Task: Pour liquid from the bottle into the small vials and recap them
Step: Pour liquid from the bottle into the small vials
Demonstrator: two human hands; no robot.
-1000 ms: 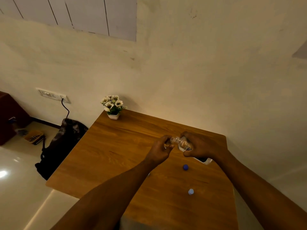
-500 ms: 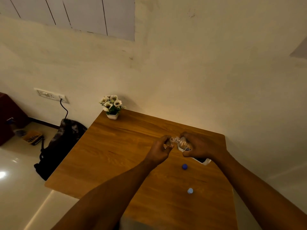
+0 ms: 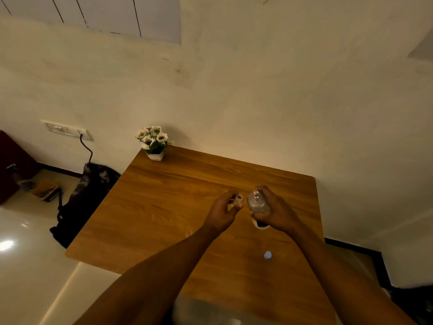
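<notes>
My right hand (image 3: 275,211) grips a small clear plastic bottle (image 3: 257,202), held upright with its open mouth up. My left hand (image 3: 222,211) pinches a tiny clear vial (image 3: 238,199) just left of the bottle, a small gap between the two. A pale blue cap (image 3: 267,255) lies on the wooden table (image 3: 164,202) nearer to me. A white object (image 3: 261,225) shows partly under my right hand; what it is I cannot tell.
A small white pot of white flowers (image 3: 153,143) stands at the table's far left corner by the wall. A dark backpack (image 3: 82,202) leans on the floor left of the table, under a wall socket (image 3: 65,130). A glossy floor lies to the left.
The bottle has swung from tilted over the vial to upright, and the hands have drawn slightly apart. The dark blue cap seen earlier is now hidden.
</notes>
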